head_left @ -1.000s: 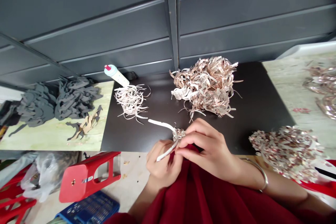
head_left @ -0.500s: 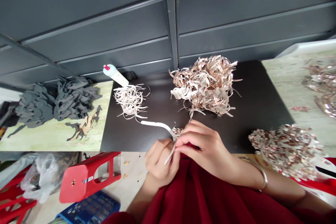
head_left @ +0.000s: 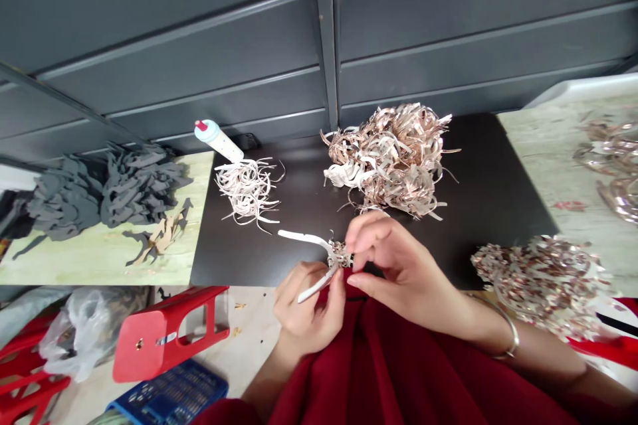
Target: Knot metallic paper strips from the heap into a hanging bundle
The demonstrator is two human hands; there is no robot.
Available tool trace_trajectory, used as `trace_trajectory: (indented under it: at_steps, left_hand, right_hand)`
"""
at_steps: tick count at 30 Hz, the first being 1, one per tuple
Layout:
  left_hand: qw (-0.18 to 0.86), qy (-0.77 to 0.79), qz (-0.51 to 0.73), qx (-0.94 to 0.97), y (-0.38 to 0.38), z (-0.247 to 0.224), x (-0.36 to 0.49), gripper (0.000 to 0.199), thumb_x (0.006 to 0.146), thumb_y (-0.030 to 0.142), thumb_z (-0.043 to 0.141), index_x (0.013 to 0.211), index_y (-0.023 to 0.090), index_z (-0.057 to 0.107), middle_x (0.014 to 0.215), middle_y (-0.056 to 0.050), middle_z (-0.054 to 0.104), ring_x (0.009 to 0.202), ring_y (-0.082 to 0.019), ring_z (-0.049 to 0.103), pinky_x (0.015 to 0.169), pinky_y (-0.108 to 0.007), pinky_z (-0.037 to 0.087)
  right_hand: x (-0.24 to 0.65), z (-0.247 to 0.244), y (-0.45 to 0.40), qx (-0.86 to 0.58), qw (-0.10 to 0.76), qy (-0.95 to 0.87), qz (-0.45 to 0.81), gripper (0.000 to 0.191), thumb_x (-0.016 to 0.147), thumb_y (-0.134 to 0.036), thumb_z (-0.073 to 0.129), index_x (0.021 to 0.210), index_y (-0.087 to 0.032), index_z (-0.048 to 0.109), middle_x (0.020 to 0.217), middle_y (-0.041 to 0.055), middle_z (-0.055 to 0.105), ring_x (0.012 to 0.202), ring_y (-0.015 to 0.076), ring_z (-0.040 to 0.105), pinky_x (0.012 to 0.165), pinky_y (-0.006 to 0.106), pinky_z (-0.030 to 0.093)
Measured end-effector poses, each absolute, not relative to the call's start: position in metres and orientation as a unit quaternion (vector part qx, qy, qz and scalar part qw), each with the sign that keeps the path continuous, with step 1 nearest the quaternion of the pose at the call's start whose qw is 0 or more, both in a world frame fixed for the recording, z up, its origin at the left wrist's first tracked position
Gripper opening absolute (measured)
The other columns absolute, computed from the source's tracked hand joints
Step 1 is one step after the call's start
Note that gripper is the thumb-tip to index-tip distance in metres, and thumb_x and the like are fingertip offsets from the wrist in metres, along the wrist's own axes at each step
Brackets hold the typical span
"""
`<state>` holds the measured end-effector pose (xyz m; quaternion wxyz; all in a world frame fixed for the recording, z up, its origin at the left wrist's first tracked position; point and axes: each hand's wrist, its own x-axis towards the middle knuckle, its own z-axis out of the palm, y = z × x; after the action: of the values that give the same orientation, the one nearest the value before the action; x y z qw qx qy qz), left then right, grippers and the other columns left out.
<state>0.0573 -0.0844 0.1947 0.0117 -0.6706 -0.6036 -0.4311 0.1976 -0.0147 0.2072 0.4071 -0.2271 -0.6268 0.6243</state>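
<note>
My left hand (head_left: 309, 309) is closed in a pinch on a thin white strip (head_left: 312, 289); one end sticks out toward me. Another length of white strip (head_left: 302, 236) curves away to the left over the black board. My right hand (head_left: 393, 272) is just to the right, its thumb and fingers apart, and I see nothing in it. Just beyond my fingertips lies a small bit of shredded, shiny rose-gold strips (head_left: 339, 254). On the board are a heap of thin white strips (head_left: 248, 191) and a larger pile of rose-gold and white strips (head_left: 393, 163).
A white bottle with a red tip (head_left: 219, 141) leans by the dark panel wall. Dark grey cut pieces (head_left: 139, 186) lie at left. Curly shiny scraps (head_left: 543, 285) pile at right. A red stool (head_left: 169, 332) and blue crate (head_left: 169, 392) are below the table edge.
My right hand has let go of the strip and drawn off slightly to the right, its fingers opening. The strip's near end now points further left, while my left hand stays nearly in place.
</note>
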Motion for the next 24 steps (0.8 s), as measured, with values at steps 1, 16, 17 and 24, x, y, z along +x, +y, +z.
trace_trajectory:
  at_steps: [1, 16, 17, 24]
  left_hand:
    - [0.012, -0.597, -0.432, -0.676, -0.0841, 0.1946, 0.0571, 0.011, 0.075, 0.004, 0.063, 0.078, 0.015, 0.061, 0.069, -0.002, 0.064, 0.056, -0.010, 0.060, 0.051, -0.019, 0.049]
    - [0.037, -0.573, -0.421, -0.702, -0.0846, 0.1950, 0.0561, 0.017, 0.075, 0.001, 0.056, 0.082, 0.016, 0.059, 0.070, -0.003, 0.065, 0.059, -0.012, 0.060, 0.053, -0.022, 0.049]
    - [0.038, -0.574, -0.417, -0.704, -0.0844, 0.1955, 0.0561, 0.016, 0.075, 0.001, 0.055, 0.082, 0.016, 0.059, 0.070, -0.004, 0.065, 0.059, -0.013, 0.060, 0.053, -0.022, 0.049]
    - [0.043, -0.558, -0.383, -0.734, -0.0854, 0.1958, 0.0544, 0.017, 0.076, 0.002, 0.054, 0.088, 0.013, 0.059, 0.073, -0.008, 0.067, 0.064, -0.016, 0.063, 0.060, -0.025, 0.053]
  right_hand:
    - [0.1971, 0.2079, -0.0150, -0.225, 0.399, -0.634, 0.623, 0.036, 0.075, 0.007, 0.052, 0.094, -0.023, 0.050, 0.104, 0.0021, 0.045, 0.085, 0.0108, 0.053, 0.071, 0.023, 0.051]
    - [0.1913, 0.2094, -0.0191, -0.196, 0.388, -0.784, 0.443, 0.036, 0.079, 0.005, 0.046, 0.104, -0.021, 0.045, 0.107, 0.0076, 0.048, 0.103, 0.0177, 0.052, 0.087, 0.032, 0.052]
    - [0.1913, 0.2096, -0.0189, -0.197, 0.388, -0.785, 0.441, 0.036, 0.079, 0.006, 0.046, 0.103, -0.021, 0.045, 0.107, 0.0076, 0.048, 0.103, 0.0176, 0.052, 0.087, 0.032, 0.052]
    - [0.1930, 0.2115, -0.0139, -0.204, 0.343, -0.787, 0.470, 0.042, 0.075, 0.007, 0.044, 0.108, -0.019, 0.044, 0.112, 0.0098, 0.045, 0.106, 0.0182, 0.052, 0.086, 0.034, 0.054]
